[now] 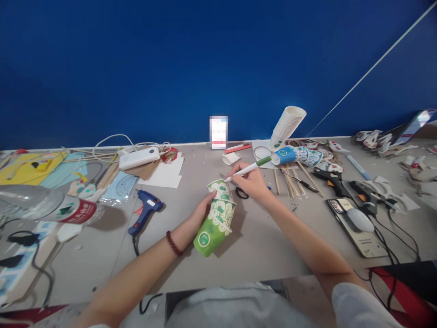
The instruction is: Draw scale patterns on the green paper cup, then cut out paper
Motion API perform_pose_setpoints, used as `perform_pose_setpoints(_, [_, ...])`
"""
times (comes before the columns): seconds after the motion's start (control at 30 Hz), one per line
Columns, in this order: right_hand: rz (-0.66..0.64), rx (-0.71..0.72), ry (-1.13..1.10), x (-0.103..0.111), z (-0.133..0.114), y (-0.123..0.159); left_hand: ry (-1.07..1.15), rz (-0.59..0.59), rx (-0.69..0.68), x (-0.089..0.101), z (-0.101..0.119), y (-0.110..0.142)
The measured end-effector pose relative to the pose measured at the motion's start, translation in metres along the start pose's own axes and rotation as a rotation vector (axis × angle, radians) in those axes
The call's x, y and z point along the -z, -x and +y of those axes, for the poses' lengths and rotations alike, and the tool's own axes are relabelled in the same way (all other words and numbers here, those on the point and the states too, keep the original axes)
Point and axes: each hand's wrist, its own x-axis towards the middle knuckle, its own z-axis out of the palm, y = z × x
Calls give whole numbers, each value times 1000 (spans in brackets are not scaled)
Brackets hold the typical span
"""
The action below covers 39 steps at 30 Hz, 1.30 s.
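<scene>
Left hand point(204, 208) closed along one side of the green-patterned cups point(218, 214), thumb near the far rim; some fingers hidden behind. Cups at front centre, tilted, far end away from the body; cannot tell whether resting on the worktop point(266, 257) or held just clear. Right hand point(251, 181) pinching a white pen point(246, 169), green end up, tip down at the far rim; cannot tell whether touching or just short.

Done, as judged: cups set end to end in one line, near one green with a round logo, farther ones patterned. In progress, as judged: marking at the far rim. No pen line distinguishable at this size. Left: amount of marking not determinable.

For comparison: blue-patterned cups point(286, 155) lying at far right of centre, likewise end to end. Just behind: stack of white cups point(290, 124), leaning, apparently unused. Scissors point(243, 197) partly hidden under right hand. Blue glue gun point(146, 210) lying to the left, out of both hands.
</scene>
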Motion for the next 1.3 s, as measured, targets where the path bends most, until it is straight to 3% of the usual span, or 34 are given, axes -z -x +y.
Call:
perform_pose_setpoints(0.27, [46, -15, -3, -2, 0, -1, -20, 15, -6, 0, 0, -1])
perform_pose_setpoints(1.3, [14, 9, -14, 0, 1, -2, -14, -16, -21, 1, -1, -1])
